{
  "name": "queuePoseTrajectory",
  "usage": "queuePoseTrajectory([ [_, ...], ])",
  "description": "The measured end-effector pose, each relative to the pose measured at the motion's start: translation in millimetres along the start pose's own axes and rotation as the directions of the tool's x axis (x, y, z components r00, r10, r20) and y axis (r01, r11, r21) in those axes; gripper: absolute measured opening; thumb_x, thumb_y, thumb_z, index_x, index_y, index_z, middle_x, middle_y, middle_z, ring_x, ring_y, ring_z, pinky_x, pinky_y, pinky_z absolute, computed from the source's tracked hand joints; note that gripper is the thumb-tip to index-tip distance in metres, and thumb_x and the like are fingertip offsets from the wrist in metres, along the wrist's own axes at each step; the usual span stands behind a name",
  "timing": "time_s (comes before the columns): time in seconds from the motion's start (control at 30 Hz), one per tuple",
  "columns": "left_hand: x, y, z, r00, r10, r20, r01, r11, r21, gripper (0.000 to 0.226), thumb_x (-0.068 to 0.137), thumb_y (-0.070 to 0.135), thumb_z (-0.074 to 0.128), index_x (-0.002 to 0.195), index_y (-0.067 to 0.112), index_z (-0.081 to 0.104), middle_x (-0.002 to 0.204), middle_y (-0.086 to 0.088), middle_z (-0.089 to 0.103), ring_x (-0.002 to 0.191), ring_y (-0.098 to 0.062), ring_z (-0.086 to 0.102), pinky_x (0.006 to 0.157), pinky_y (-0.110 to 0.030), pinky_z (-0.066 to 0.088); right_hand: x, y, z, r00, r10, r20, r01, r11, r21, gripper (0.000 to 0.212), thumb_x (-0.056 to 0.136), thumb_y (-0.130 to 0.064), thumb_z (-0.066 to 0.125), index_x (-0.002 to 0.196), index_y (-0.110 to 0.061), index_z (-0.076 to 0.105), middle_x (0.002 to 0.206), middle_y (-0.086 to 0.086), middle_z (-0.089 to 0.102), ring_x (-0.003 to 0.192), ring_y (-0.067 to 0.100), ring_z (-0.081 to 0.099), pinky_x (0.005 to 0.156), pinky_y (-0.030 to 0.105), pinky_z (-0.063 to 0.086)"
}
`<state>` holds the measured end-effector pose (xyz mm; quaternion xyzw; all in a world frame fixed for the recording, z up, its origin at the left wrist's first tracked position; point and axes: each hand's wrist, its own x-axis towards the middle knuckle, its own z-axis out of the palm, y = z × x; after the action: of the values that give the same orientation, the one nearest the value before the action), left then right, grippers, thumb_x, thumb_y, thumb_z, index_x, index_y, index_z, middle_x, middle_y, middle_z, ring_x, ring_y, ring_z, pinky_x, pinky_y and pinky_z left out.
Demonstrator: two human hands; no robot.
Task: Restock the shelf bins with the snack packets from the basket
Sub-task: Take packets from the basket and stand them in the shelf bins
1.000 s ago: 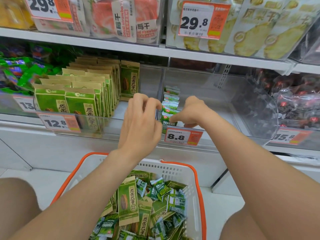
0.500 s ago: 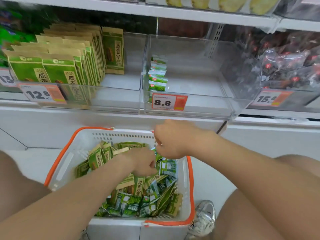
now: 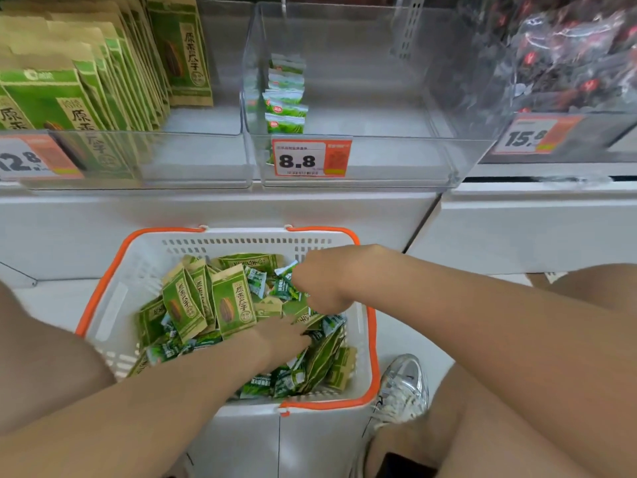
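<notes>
Shop floor: white shelf base [image 3: 206,208] behind, one silver shoe [image 3: 401,391].
Snack packets: small packets [image 3: 269,382] and large packets [image 3: 232,307] heaped in one basket [image 3: 373,339].
Right hand [image 3: 324,288]: fingers curled round small packets at heap's far side.
Left hand [image 3: 282,334]: fingertips buried in heap; grip not discernible.
Bins: three clear; middle bin [image 3: 379,160] with one short row [image 3: 285,108] of small packets, left bin [image 3: 193,157] with large packets.
Price tags: three; 8.8 tag [image 3: 310,157] on middle bin.

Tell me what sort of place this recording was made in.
Most likely a shop's snack aisle. Printed price labels such as the 8.8 tag hang on clear shelf bins holding rows of packaged snacks, and a white shopping basket with an orange rim sits below the shelf.
</notes>
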<state>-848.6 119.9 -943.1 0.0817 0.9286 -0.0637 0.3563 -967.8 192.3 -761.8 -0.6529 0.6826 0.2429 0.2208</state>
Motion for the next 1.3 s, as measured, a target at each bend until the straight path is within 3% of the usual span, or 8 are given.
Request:
queuePoseTrajectory([
  [0.4,-19.7,-13.3,-23.3,0.992,-0.114,0.061,0.129,0.880,-0.456,0.020,0.103,0.008,0.056,0.122,0.010,0.049,0.111,-0.013,0.062,0.094,-0.029,0.060,0.075,-0.042,0.046,-0.3,-1.2,-19.9,1.000,-0.004,0.011,0.005,1.000,-0.010,0.012,0.099,-0.004,0.046,0.102,-0.008,0.057,0.086,0.006,0.052,0.065,0.019,0.046,0.053,0.031,0.036],
  [0.53,-31.9,-35.7,-58.9,0.972,-0.233,-0.002,0.151,0.636,-0.757,0.010,0.110,0.023,0.044,0.105,0.015,0.042,0.095,-0.008,0.050,0.076,-0.021,0.044,0.070,-0.037,0.038,1.6,7.2,-35.3,0.995,-0.036,-0.088,0.029,0.996,-0.082,0.029,0.106,-0.010,0.043,0.078,-0.014,0.045,0.095,0.011,0.058,0.074,0.023,0.050,0.070,0.039,0.047],
  [0.67,-62.0,-51.6,-100.5,0.889,-0.450,-0.087,0.023,0.232,-0.972,0.022,0.110,0.026,0.043,0.128,0.015,0.049,0.095,-0.002,0.057,0.072,-0.019,0.065,0.058,-0.032,0.057,-8.2,17.2,-57.8,0.973,-0.013,-0.229,0.023,0.999,0.038,0.021,0.105,-0.015,0.049,0.101,-0.005,0.067,0.099,0.010,0.067,0.095,0.032,0.060,0.069,0.035,0.041],
  [0.97,-126.5,-65.3,-156.1,0.800,-0.600,0.001,-0.345,-0.461,-0.817,0.022,0.103,0.016,0.042,0.106,0.009,0.062,0.086,-0.014,0.056,0.045,-0.017,0.043,0.043,-0.022,0.033,-30.9,22.9,-69.8,0.857,0.073,-0.510,0.100,0.947,0.304,0.058,0.071,-0.035,0.092,0.108,-0.024,0.049,0.102,-0.004,0.059,0.094,0.019,0.051,0.079,0.040,0.049],
  [1.03,-142.8,-69.2,-167.8,0.722,-0.691,0.038,-0.377,-0.438,-0.816,0.030,0.105,0.028,0.039,0.111,0.008,0.061,0.086,-0.018,0.069,0.043,-0.020,0.050,0.041,-0.022,0.034,-37.4,22.9,-78.8,0.804,0.144,-0.577,0.128,0.906,0.404,0.049,0.077,-0.035,0.089,0.113,-0.024,0.057,0.101,-0.004,0.064,0.093,0.016,0.055,0.081,0.039,0.050],
  [1.13,-162.9,-80.5,-177.9,0.539,-0.840,-0.065,-0.396,-0.185,-0.900,0.047,0.106,0.048,0.041,0.102,0.008,0.065,0.082,-0.013,0.078,0.049,-0.024,0.058,0.047,-0.027,0.037,-45.1,26.6,-89.1,0.759,0.261,-0.596,0.146,0.824,0.548,0.029,0.086,-0.028,0.081,0.112,-0.023,0.069,0.085,0.004,0.072,0.081,0.019,0.069,0.079,0.042,0.057],
  [1.2,-170.8,-84.0,-180.6,0.432,-0.861,-0.269,-0.455,0.049,-0.889,0.042,0.105,0.051,0.051,0.098,0.016,0.073,0.088,-0.001,0.077,0.054,-0.022,0.062,0.049,-0.030,0.040,-49.6,29.2,-92.1,0.810,0.328,-0.486,0.169,0.663,0.729,0.035,0.090,-0.017,0.077,0.123,-0.018,0.067,0.077,0.010,0.074,0.075,0.021,0.077,0.078,0.044,0.062],
  [1.3,-174.9,-85.4,-181.4,0.387,-0.828,-0.405,-0.558,0.139,-0.818,0.022,0.103,0.033,0.065,0.096,0.016,0.078,0.084,-0.001,0.071,0.059,-0.021,0.064,0.048,-0.031,0.045,-55.9,27.6,-93.3,0.885,0.304,-0.354,0.231,0.374,0.898,0.041,0.094,-0.005,0.074,0.132,-0.007,0.059,0.063,-0.001,0.071,0.084,0.028,0.079,0.084,0.048,0.064],
])
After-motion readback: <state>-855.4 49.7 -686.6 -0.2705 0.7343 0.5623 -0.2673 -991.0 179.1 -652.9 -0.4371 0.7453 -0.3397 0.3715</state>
